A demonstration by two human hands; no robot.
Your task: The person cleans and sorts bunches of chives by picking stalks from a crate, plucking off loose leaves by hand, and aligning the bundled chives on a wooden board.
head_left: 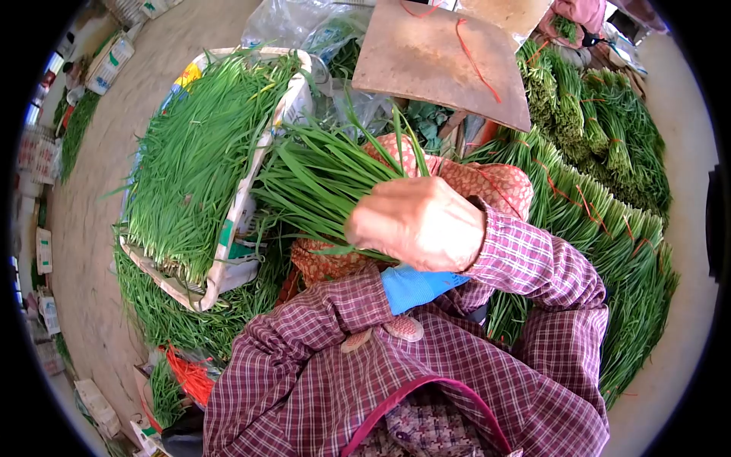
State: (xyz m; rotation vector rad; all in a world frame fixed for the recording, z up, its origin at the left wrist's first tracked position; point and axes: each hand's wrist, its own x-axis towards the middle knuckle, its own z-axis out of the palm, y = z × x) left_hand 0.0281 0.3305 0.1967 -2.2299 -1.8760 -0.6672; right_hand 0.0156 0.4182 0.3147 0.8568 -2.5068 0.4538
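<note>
My right hand (417,222) is bare and curled over a bunch of garlic chives (320,175), whose green blades fan out to the left and upward. My left hand (421,286) wears a blue glove and lies underneath the right one. Only its cuff and a part of the glove show, and its fingers are hidden. Beside the bunch, on the left, stands a white plastic crate (236,202) heaped with loose garlic chives (202,145). Bundles of garlic chives (609,221) tied with red strings lie in rows on my right.
A brown board (442,57) with a red string (476,61) on it is in front of me. Clear plastic bags (304,30) lie beside it. Red ties (190,375) rest at lower left. Another person's pink sleeve (582,14) shows at upper right.
</note>
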